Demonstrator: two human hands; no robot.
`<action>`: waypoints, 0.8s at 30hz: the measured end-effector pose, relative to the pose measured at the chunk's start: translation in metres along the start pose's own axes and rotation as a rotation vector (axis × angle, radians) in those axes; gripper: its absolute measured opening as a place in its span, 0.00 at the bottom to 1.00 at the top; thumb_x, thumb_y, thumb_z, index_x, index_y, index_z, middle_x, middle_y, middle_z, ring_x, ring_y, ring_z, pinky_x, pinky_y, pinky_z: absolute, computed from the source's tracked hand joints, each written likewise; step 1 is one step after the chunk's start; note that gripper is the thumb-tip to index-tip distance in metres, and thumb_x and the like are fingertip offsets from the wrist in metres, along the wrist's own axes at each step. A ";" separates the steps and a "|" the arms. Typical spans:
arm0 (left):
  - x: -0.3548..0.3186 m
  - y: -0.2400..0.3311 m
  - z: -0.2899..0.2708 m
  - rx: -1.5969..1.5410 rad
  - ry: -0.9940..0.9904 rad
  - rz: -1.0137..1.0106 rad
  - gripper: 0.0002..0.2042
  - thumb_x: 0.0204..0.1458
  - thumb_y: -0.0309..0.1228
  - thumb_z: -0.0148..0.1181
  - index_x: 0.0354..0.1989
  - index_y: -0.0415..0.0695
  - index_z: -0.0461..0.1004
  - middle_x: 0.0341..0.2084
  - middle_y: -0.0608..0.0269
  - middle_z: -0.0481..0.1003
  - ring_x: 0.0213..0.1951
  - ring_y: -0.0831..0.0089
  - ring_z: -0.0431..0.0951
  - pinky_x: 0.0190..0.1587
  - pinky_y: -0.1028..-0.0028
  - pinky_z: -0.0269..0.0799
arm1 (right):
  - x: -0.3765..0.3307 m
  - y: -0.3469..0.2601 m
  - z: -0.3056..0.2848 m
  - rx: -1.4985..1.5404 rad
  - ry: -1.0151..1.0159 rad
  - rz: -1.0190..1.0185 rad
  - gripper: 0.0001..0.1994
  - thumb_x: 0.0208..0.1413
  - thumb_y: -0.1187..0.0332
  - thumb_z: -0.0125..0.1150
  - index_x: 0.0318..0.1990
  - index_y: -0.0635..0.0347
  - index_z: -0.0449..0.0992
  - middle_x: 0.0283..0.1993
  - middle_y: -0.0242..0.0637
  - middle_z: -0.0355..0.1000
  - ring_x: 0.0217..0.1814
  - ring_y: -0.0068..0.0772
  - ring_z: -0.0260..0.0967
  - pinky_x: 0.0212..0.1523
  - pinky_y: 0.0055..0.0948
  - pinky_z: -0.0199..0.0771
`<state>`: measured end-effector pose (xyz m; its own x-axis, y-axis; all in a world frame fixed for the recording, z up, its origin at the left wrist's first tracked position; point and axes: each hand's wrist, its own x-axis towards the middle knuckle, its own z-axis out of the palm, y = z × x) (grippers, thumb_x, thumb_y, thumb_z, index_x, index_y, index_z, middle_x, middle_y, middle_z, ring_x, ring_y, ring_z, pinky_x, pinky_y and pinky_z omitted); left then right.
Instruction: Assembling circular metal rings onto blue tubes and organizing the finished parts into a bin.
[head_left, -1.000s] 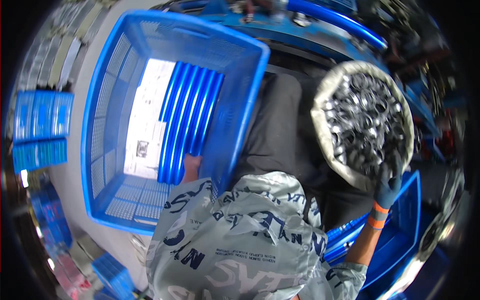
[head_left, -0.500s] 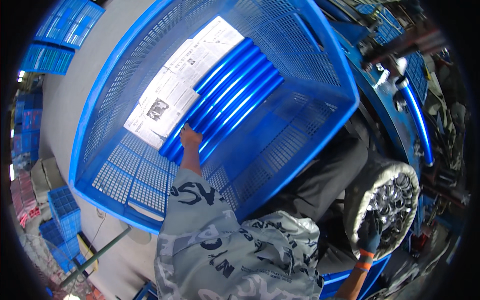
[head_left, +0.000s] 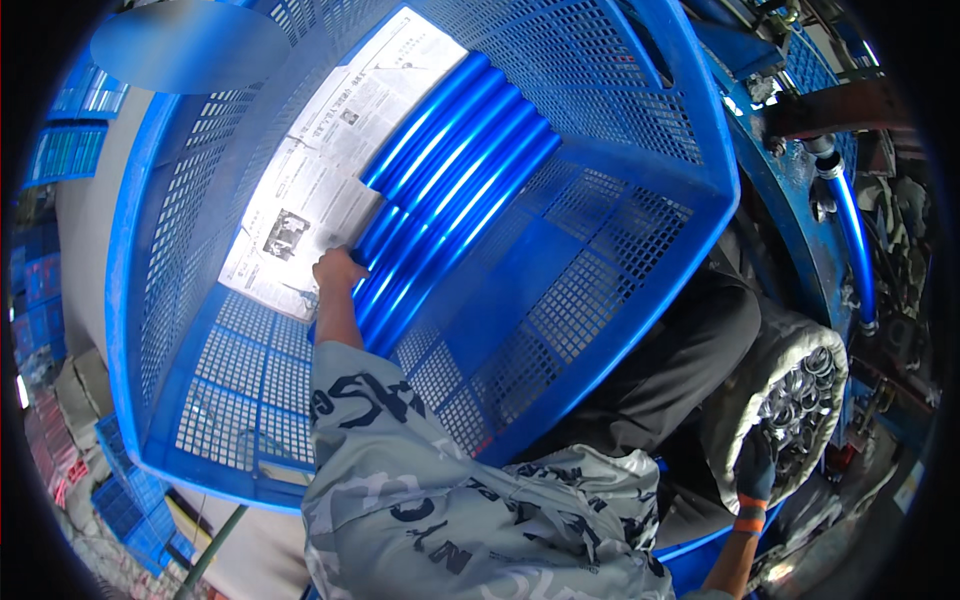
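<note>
Inside a large blue perforated plastic crate point(head_left: 560, 365), glossy blue tubes point(head_left: 455, 190) lie side by side next to a printed newspaper sheet point(head_left: 285, 190). My bare left hand point(head_left: 340, 270) is at the newspaper's edge, its fingers curled down at the nearest blue tube. At the lower right, my right hand point(head_left: 757, 475), in a dark glove with an orange cuff, reaches into a pale cloth sack point(head_left: 722, 455). Shiny metal rings point(head_left: 800, 400) fill the sack; among them the right fingertips are hidden.
Right of the crate stands a blue machine frame point(head_left: 775, 210) with a reddish-brown bar point(head_left: 845, 108). One blue tube point(head_left: 855, 240) hangs from a fitting there. My dark-trousered leg point(head_left: 660, 370) lies between crate and sack. Smaller blue crates point(head_left: 130, 500) stand at the left.
The crate appears larger and shifted left in view. My left hand has moved left, from over the tubes to the newspaper's edge. My right hand stays in the ring sack.
</note>
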<state>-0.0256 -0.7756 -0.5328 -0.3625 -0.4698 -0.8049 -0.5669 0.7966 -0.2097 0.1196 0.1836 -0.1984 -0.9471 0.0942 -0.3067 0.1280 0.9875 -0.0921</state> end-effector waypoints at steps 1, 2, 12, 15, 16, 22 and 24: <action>0.001 -0.010 0.011 0.007 -0.007 -0.011 0.63 0.41 0.48 0.87 0.88 0.46 0.57 0.80 0.42 0.68 0.78 0.43 0.72 0.76 0.54 0.78 | 0.001 -0.001 0.003 0.011 -0.005 -0.001 0.20 0.78 0.60 0.59 0.66 0.63 0.86 0.70 0.55 0.81 0.78 0.63 0.72 0.79 0.56 0.71; 0.002 -0.028 0.029 -0.066 0.145 0.040 0.65 0.39 0.48 0.89 0.88 0.45 0.57 0.80 0.39 0.67 0.79 0.42 0.71 0.76 0.54 0.77 | 0.006 -0.001 0.011 0.037 -0.009 -0.006 0.20 0.78 0.61 0.59 0.65 0.63 0.86 0.70 0.55 0.81 0.78 0.62 0.72 0.79 0.55 0.71; -0.034 0.037 0.097 -0.068 0.410 0.039 0.75 0.30 0.48 0.92 0.90 0.47 0.48 0.78 0.34 0.68 0.77 0.37 0.71 0.80 0.36 0.64 | 0.001 0.010 -0.001 -0.110 0.032 -0.028 0.19 0.78 0.63 0.60 0.67 0.61 0.86 0.74 0.54 0.79 0.82 0.59 0.70 0.81 0.52 0.71; -0.032 0.000 0.099 -0.082 0.553 0.042 0.72 0.32 0.49 0.90 0.88 0.45 0.52 0.75 0.32 0.70 0.74 0.36 0.74 0.78 0.38 0.68 | 0.011 0.010 0.008 -0.034 0.012 -0.005 0.21 0.75 0.64 0.63 0.70 0.59 0.84 0.78 0.51 0.76 0.83 0.59 0.69 0.82 0.53 0.70; -0.036 0.001 0.101 -0.102 0.616 0.059 0.71 0.33 0.50 0.90 0.88 0.43 0.52 0.73 0.31 0.71 0.73 0.35 0.75 0.77 0.40 0.70 | 0.008 0.013 0.007 -0.102 -0.003 -0.010 0.22 0.73 0.65 0.64 0.71 0.58 0.83 0.79 0.50 0.75 0.84 0.60 0.68 0.82 0.53 0.71; -0.117 0.046 0.147 -0.348 0.413 0.083 0.78 0.33 0.57 0.90 0.90 0.39 0.43 0.72 0.25 0.71 0.72 0.30 0.75 0.76 0.41 0.71 | -0.003 0.016 -0.033 -0.002 -0.029 0.192 0.32 0.64 0.67 0.72 0.77 0.48 0.79 0.81 0.50 0.73 0.75 0.64 0.77 0.69 0.55 0.82; -0.153 0.050 0.171 -0.253 0.322 0.162 0.79 0.34 0.59 0.89 0.92 0.43 0.41 0.73 0.24 0.70 0.74 0.28 0.72 0.78 0.38 0.67 | -0.010 0.043 -0.026 -0.011 0.028 0.147 0.30 0.61 0.66 0.74 0.73 0.44 0.83 0.78 0.48 0.76 0.70 0.63 0.81 0.65 0.56 0.85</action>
<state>0.1278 -0.5984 -0.5147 -0.6510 -0.4727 -0.5939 -0.6326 0.7703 0.0803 0.1271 0.2282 -0.1748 -0.9262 0.2416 -0.2894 0.2633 0.9640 -0.0377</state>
